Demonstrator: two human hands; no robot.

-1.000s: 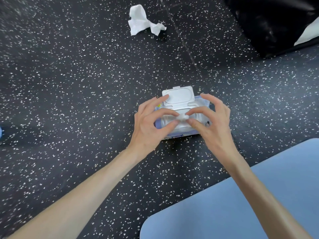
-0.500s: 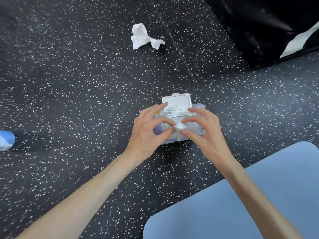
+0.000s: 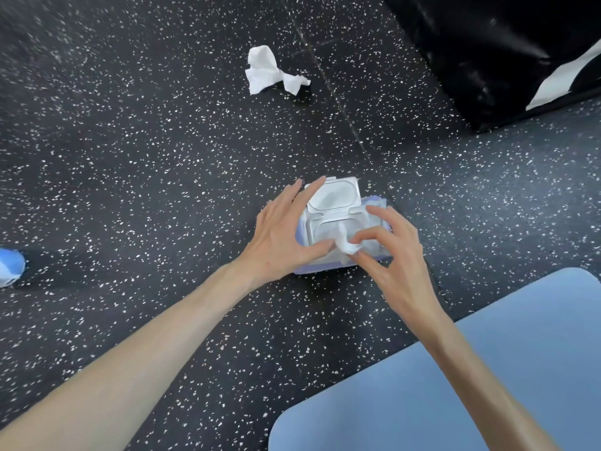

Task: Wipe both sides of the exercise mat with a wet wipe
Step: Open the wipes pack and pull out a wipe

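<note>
**Wipe half out, pull goes up and back**

The right hand (image 3: 393,255) pinches the wet wipe (image 3: 346,244) w/ thumb and first finger. The wipe sticks up out of the hole in the top of the wipe pack (image 3: 328,232), just left of the right hand's fingertips. Only a small bit is out; the rest is inside the pack.

The left hand (image 3: 283,236) lies flat and open on the pack, fingers straight, thumb pressing near the hole. It holds the pack down. The lid (image 3: 333,193) is flipped open, past the left hand's fingertips.

The pack's long side runs left to right, across both hands. So I think the pull should go up and toward the person, away from the hole.

The exercise mat (image 3: 455,385) is near, under the right arm, back by the wrist and elbow. The right hand is closer to it, so it can carry the wipe there.

A used wipe (image 3: 270,71) lies on the floor (image 3: 130,157), far past both hands.
</note>
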